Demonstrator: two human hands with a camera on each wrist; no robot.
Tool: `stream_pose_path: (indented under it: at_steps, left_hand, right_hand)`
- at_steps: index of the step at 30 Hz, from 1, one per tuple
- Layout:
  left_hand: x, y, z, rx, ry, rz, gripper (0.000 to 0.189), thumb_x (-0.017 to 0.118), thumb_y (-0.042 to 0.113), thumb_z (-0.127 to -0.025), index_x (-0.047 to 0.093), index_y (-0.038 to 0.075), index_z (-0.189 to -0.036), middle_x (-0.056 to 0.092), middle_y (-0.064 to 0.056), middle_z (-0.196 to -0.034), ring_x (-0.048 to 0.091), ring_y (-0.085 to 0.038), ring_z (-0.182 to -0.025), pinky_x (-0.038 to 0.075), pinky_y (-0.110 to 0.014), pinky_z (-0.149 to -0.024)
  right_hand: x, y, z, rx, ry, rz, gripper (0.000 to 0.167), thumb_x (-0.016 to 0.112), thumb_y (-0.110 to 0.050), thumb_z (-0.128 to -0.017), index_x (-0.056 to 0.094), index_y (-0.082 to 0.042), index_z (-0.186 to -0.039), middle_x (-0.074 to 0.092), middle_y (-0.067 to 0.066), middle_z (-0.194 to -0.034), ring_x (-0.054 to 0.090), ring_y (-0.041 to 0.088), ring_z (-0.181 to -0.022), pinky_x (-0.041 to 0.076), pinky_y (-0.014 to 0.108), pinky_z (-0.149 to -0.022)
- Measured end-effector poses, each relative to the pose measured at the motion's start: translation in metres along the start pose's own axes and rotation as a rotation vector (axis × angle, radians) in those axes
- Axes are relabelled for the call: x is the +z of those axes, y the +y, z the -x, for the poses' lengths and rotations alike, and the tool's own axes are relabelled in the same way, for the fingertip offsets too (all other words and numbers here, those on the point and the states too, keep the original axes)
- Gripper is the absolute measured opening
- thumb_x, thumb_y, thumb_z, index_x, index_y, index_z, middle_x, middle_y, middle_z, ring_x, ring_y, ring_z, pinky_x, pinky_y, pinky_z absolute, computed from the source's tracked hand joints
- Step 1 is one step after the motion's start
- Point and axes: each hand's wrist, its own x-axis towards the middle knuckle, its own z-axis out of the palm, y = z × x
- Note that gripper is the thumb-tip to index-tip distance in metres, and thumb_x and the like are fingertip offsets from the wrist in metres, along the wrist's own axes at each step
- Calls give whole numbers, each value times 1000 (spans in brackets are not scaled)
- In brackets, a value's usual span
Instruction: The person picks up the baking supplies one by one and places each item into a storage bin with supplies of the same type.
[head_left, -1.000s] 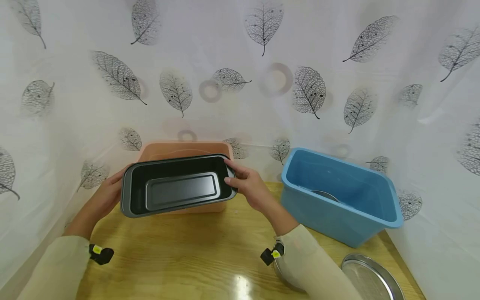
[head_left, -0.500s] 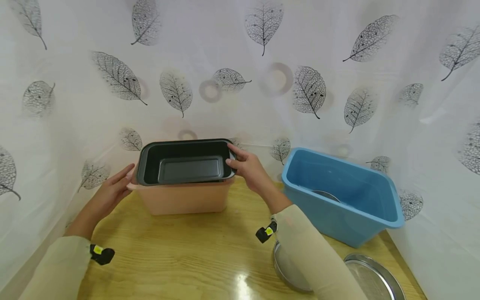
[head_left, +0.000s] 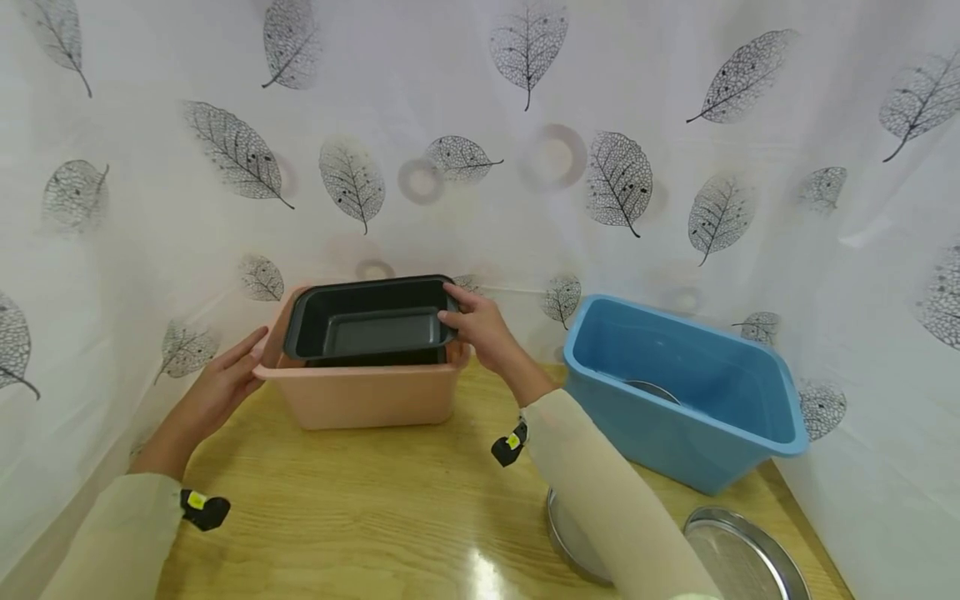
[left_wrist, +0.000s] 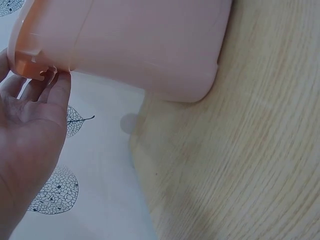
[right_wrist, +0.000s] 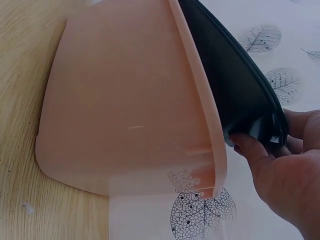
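A dark grey loaf pan sits partly inside the pink plastic bin, tilted, its left end lower and its right end raised. My right hand pinches the pan's right end, thumb inside the rim and fingers outside. In the right wrist view the pan rises above the bin's rim. At the opposite end, my left hand holds the bin's left rim. Its fingers curl under the rim's lip in the left wrist view. The inside of the bin is mostly hidden beneath the pan.
To the right stands a blue plastic bin with a round metal edge showing inside. Two round metal sieves lie at the front right: one sieve partly under my right sleeve, another sieve near the table edge. A leaf-print curtain hangs behind.
The loaf pan has gone from in front of the bin up over it, then lower and slightly left into its opening. My left hand let go of the pan and took the bin's rim.
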Motion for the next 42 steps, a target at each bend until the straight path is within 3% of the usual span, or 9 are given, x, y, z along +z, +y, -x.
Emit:
stream_pose_path:
  at_steps: [6, 11, 17, 21, 24, 28, 35, 38, 42]
  left_hand:
    - [0, 1, -1, -6, 9, 10, 69, 40, 38, -109, 1, 18, -163, -12, -14, -169, 7, -28, -156, 43, -2, -91]
    - [0, -1, -1, -17, 3, 50, 70, 40, 39, -109, 1, 20, -163, -14, -16, -168, 23, -11, -152, 45, -3, -92]
    - [1, -4, -1, -20, 0, 79, 70, 41, 38, -109, 1, 21, -163, -14, -19, -167, 46, 15, -122, 46, -5, -92]
    - [2, -3, -3, -25, 12, 44, 70, 41, 41, -109, 1, 22, -163, -11, -21, -167, 29, -16, -151, 45, -4, -92]
    - [1, -3, -3, -21, 9, 21, 70, 39, 41, -109, 0, 20, -163, -11, -22, -167, 3, -43, -152, 45, -4, -91]
    - [-2, -4, -3, -7, 4, 32, 70, 39, 40, -109, 0, 20, -163, -13, -21, -167, 0, -45, -151, 45, -4, -92]
    - [-2, -6, -1, 28, 5, 80, 68, 40, 36, -109, 3, 17, -163, -10, -21, -168, 28, -11, -150, 44, -5, -95]
    - [-1, -7, -1, 35, 10, 70, 68, 40, 36, -109, 4, 18, -163, -9, -21, -168, 29, -11, -149, 44, -5, -95]
    - [-1, -6, -2, 21, 11, 59, 69, 41, 38, -109, 3, 19, -163, -10, -21, -168, 8, -33, -155, 44, -4, -94]
  right_hand:
    - [5, 7, -11, -10, -8, 95, 60, 61, -5, -100, 41, -17, -155, 17, 5, -170, 56, 32, -132, 60, 31, -82]
    - [13, 11, -19, -13, -2, 189, 60, 61, -6, -100, 40, -15, -156, 16, 3, -170, 50, 26, -139, 59, 34, -87]
    - [24, 16, -27, -12, -11, 234, 60, 61, -7, -100, 40, -15, -156, 22, 7, -167, 54, 29, -133, 56, 40, -92]
    - [31, 17, -30, 24, -9, 268, 61, 62, -10, -100, 39, -20, -156, 31, 8, -165, 50, 27, -138, 54, 40, -96]
    - [33, 19, -31, 47, -2, 278, 61, 62, -11, -100, 39, -21, -157, 35, 9, -163, 59, 28, -127, 54, 34, -89]
    - [35, 19, -32, 53, -13, 267, 61, 62, -10, -100, 40, -18, -156, 37, 10, -162, 64, 24, -96, 52, 29, -80]
    - [38, 20, -35, 59, -24, 366, 59, 63, -10, -100, 43, -17, -155, 56, 11, -144, 42, 13, -66, 42, 27, -68]
    - [38, 21, -35, 57, -45, 405, 58, 64, -13, -100, 44, -19, -154, 63, 13, -125, 50, 19, -72, 45, 29, -71]
    - [36, 23, -34, 41, -54, 397, 57, 63, -12, -100, 45, -17, -154, 56, 11, -144, 57, 25, -125, 53, 36, -99]
